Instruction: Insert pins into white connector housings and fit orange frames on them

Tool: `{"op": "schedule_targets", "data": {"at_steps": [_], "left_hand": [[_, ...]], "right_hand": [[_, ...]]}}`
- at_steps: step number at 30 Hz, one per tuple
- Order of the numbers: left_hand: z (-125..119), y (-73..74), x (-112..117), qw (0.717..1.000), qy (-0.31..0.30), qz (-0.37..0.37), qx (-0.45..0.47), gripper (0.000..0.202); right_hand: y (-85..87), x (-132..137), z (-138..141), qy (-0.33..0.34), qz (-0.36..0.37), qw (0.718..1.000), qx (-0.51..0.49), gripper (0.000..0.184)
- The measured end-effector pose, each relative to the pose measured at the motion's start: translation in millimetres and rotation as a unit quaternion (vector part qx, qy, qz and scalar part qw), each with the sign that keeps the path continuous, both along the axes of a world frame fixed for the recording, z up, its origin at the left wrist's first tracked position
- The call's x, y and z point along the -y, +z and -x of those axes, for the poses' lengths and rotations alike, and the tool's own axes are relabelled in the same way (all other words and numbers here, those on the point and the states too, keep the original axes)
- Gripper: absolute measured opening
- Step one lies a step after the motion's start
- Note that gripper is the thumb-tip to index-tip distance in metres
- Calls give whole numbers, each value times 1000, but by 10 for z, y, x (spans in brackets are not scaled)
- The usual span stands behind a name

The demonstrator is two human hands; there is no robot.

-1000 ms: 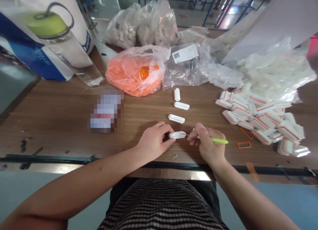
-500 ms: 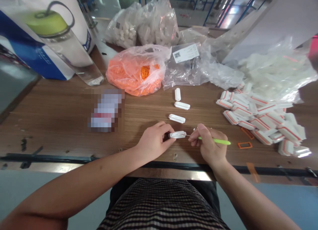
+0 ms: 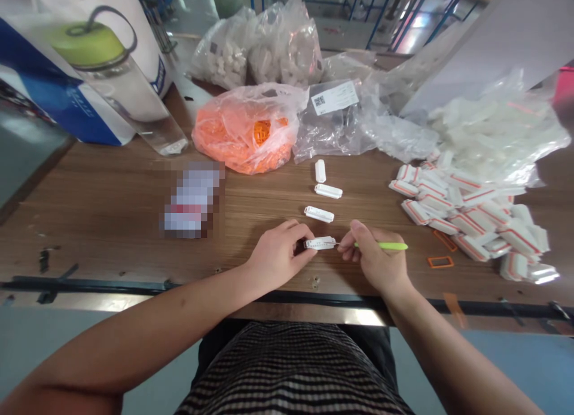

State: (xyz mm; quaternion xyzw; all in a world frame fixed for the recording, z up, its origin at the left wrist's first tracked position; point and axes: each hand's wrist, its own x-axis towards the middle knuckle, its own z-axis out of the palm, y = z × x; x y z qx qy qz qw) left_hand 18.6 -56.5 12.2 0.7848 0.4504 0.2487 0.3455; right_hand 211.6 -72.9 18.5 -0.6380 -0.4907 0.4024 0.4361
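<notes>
My left hand [image 3: 284, 253] pinches the left end of a small white plastic housing [image 3: 321, 243] with slots along its top, low over the table. In my right hand [image 3: 372, 252] is a thin tool with a bright green handle [image 3: 393, 246], closed in the fingers. Its fine metal tip reaches left to the housing's right end; whether it goes into a slot is too small to tell. Just beyond my hands lie a similar white housing [image 3: 319, 214], another white housing [image 3: 329, 191] and a third white piece [image 3: 320, 171] turned crosswise.
White pieces with orange stripes [image 3: 478, 217] are heaped at the right, beside an orange frame [image 3: 441, 262]. Behind are a bag of orange parts [image 3: 242, 131], clear plastic bags [image 3: 332, 122] and a green-lidded bottle [image 3: 147, 116]. A blurred-out object [image 3: 192, 200] lies left.
My right hand and the green-handled tool have shifted slightly left, and the handle lies more level. My left hand and the housing have stayed in place.
</notes>
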Motion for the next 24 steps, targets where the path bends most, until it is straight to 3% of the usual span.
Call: {"op": "schedule_targets", "data": {"at_steps": [6, 9, 14, 24], "left_hand": [[0, -10, 1, 1000, 8, 2, -6, 3], [-3, -18, -4, 1000, 5, -3, -5, 4], [-8, 1, -8, 1000, 8, -13, -17, 5], [17, 8, -35, 999, 11, -5, -29, 8]], "right_hand": [[98, -88, -63, 85, 17, 996, 34, 46], [86, -100, -95, 112, -18, 993, 40, 47], [11, -89, -113, 119, -62, 991, 30, 46], [8, -47, -151, 108, -8, 994, 6, 41]]}}
